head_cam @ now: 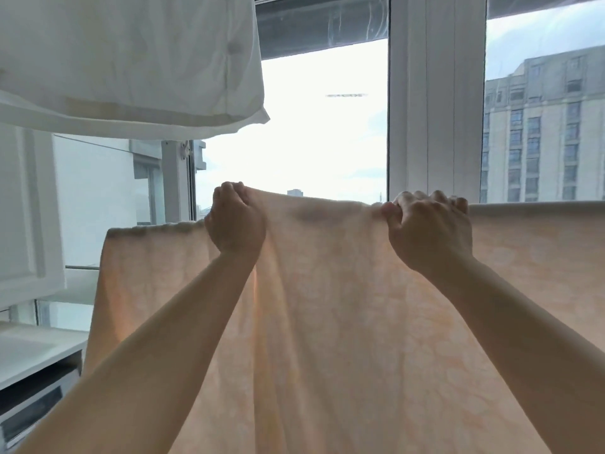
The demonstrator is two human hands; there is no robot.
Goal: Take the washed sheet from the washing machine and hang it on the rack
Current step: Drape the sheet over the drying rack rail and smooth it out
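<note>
Two raised hands hold a peach sheet by its top edge in front of a window.

At far left a white cupboard door (31,208) stands above a white tabletop (36,350), and a white pillowcase (131,63) hangs overhead at upper left. The left hand (236,221) reaches up on an outstretched bare forearm, its grip closed round the top edge of the peach patterned sheet (327,322), knuckles facing the camera. The sheet hangs down in a broad panel that fills the lower middle, lit from behind. The right hand (430,229) is raised to about the same height, fingers curled over the top edge and thumb pinching the cloth from the near side. Behind stands a white window frame (435,99), with a pale apartment building (543,132) beyond the glass at right.
</note>
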